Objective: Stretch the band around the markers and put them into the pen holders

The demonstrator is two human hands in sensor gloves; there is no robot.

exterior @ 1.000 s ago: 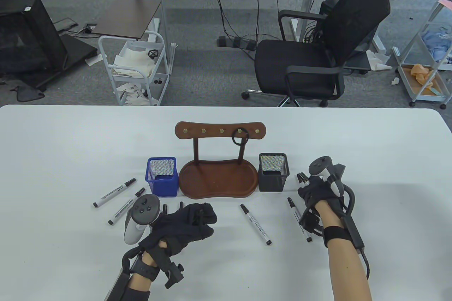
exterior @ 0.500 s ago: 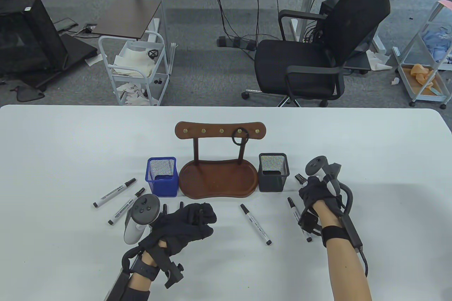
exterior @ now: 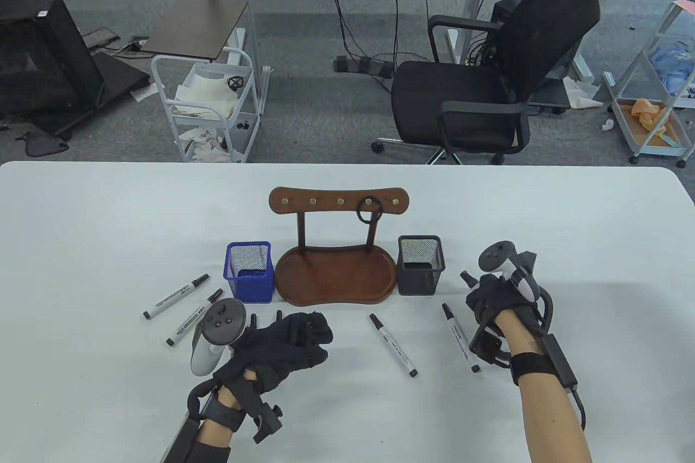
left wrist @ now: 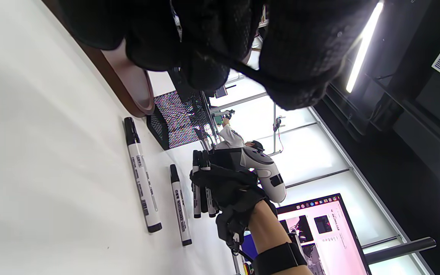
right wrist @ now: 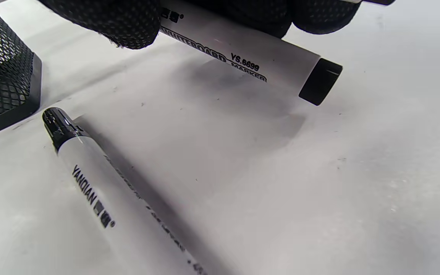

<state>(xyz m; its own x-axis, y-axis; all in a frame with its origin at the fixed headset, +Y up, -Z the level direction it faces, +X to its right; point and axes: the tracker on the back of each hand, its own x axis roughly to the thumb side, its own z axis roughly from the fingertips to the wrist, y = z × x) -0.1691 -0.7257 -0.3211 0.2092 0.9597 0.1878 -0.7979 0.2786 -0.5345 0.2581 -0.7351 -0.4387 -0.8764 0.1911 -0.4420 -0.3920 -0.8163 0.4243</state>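
Currently the right hand [exterior: 497,300], in its black sensor glove, is curled round a small bunch of white whiteboard markers with black caps [left wrist: 201,187], held off the white surface [exterior: 108,213] just at 3 o'clock of the black mesh pen holder [exterior: 419,265]. From the left wrist view the bunch looks like two or three markers side by side, their long axes running from the hand's 11 o'clock to 5 o'clock; the exact count is hard to make out. A black elastic band [exterior: 369,210] hangs on a peg of the brown wooden rack [exterior: 339,201] at 11 o'clock of the right hand, beyond the black holder.

The left hand [exterior: 285,343] rests on the surface, fingers curled in, possibly round marker ends that poke out toward 12 o'clock; I cannot tell for sure. A blue mesh pen holder [exterior: 250,272] stands at its 11 o'clock.

One loose marker [exterior: 460,337] lies just beside the right hand at 9 o'clock, another [exterior: 393,344] between the hands, two more [exterior: 176,296] at 10 o'clock of the left hand.

For gathering, the right hand is nearer the loose marker beside it.
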